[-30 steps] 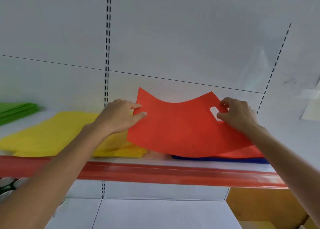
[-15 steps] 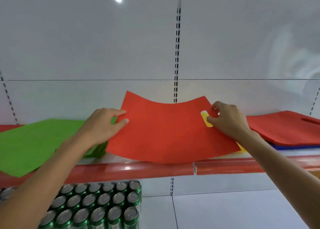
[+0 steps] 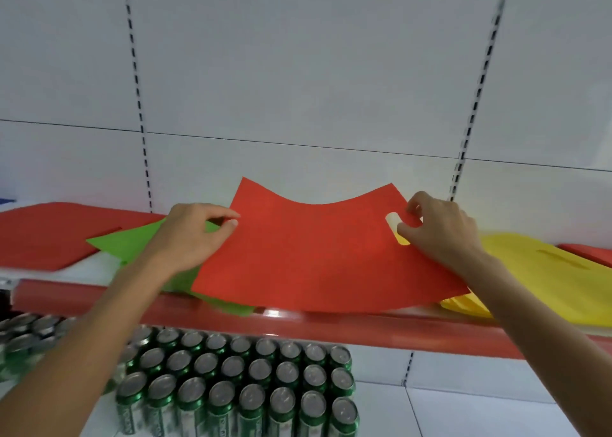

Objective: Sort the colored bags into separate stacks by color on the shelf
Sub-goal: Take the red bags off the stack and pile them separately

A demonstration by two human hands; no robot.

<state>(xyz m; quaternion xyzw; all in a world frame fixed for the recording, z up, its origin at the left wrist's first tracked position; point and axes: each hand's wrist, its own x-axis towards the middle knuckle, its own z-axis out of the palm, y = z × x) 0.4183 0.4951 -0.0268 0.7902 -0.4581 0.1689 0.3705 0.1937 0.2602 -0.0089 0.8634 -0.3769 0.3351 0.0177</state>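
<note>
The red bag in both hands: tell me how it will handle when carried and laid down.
Probably floppy: the red bag sags in a curve between the left hand and right hand. Likely light, since fingertip pinches at its edges carry it. It should settle flat, like the red stack.

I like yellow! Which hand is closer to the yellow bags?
Right. The right hand pinches the red bag beside the yellow bags; the left hand holds its other edge, above the green bag.
</note>
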